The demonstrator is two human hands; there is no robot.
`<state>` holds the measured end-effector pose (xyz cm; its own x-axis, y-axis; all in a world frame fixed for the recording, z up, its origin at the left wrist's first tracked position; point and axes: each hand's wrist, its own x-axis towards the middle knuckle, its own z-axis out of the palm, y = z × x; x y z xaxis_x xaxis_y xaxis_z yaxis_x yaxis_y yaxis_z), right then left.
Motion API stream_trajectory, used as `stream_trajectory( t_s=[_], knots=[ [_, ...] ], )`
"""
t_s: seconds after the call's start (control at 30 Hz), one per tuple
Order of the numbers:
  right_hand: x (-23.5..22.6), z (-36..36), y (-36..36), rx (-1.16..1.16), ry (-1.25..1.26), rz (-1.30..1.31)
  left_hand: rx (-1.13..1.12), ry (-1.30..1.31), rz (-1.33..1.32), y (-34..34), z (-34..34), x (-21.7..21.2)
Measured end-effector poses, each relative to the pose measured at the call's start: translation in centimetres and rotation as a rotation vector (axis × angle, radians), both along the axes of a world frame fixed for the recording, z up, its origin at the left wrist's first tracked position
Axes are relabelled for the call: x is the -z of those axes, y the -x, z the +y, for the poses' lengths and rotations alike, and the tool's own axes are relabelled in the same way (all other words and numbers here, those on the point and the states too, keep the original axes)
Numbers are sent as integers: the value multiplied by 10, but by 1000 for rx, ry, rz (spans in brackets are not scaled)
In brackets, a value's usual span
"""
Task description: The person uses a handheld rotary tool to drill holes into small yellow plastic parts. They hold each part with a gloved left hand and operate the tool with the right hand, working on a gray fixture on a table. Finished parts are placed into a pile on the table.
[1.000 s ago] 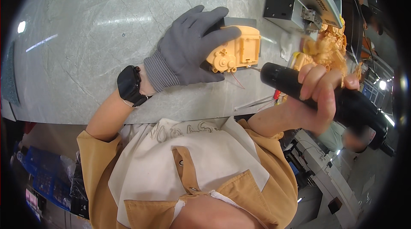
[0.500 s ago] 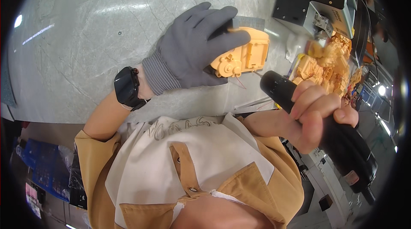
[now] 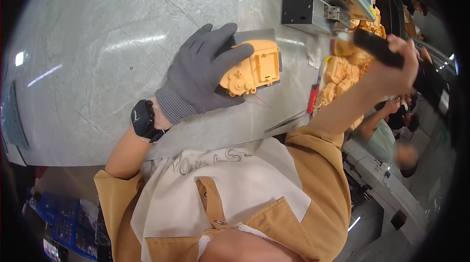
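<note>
My left hand (image 3: 203,68), in a grey glove, is closed around an orange plastic housing (image 3: 267,64) with molded gear-like rounds and a square recess. The housing rests on a dark flat plate (image 3: 254,35) on the table. My bare right hand (image 3: 399,68) is raised at the far right, wrapped around a black electric screwdriver (image 3: 374,46). The driver's front end points left, over the pile of orange parts, and its rear is blurred and dark near the rim. A thin red wire (image 3: 263,101) lies just below the housing.
Several orange plastic parts (image 3: 340,78) are heaped on the right. Behind them stands a black-and-metal box (image 3: 313,2). A red-handled tool (image 3: 313,98) and metal tweezers (image 3: 286,123) lie near the front edge. Another person (image 3: 382,132) is farther right.
My right hand has swung the screwdriver up and away to the right, toward the far side of the parts heap. The left hand still holds the housing; the whole view has shifted.
</note>
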<state>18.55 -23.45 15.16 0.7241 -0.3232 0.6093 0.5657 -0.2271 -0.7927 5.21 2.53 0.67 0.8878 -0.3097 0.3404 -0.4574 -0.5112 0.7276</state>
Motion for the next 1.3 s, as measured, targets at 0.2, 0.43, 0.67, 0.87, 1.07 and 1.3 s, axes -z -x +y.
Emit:
stream_trajectory(
  t_s=[0.2, 0.43, 0.67, 0.87, 1.07, 1.3],
  knots=[
    [13, 20, 30, -239, -69, 112, -3, -8, 13, 2, 1, 1],
    [6, 46, 126, -946, -36, 161, -28, -59, -13, 3, 0, 3],
    [10, 69, 123, -1070, 54, 235, -59, -12, -29, 5, -1, 7],
    [17, 78, 118, -1075, 53, 263, -61, 4, -40, 5, 0, 7],
    [26, 85, 122, -1034, 93, 304, -58, 5, -11, 4, 0, 8],
    [20, 77, 123, -1001, -76, 226, -55, -2, -28, 4, -1, 8]
  ],
)
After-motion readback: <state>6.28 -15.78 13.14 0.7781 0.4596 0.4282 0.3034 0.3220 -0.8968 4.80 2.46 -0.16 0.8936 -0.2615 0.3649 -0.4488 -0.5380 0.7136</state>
